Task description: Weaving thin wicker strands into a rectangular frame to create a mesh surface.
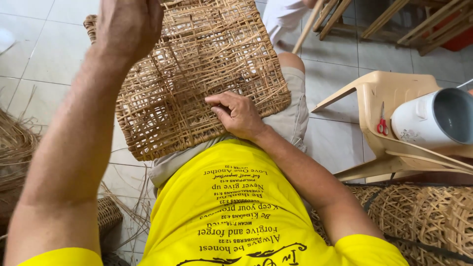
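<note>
A flat woven rattan panel rests tilted on my lap, its open lattice facing up. My left hand is raised at the panel's upper left, fingers curled over its far edge; what it grips is hidden behind the hand. My right hand lies on the panel's lower right part, fingers pinched together on a thin rattan strand in the weave. I wear a yellow shirt and grey shorts.
A beige plastic chair at the right carries red-handled scissors and a white jug. Woven rattan baskets sit at lower right, loose rattan strands at left. Wooden frames and another person's leg are behind.
</note>
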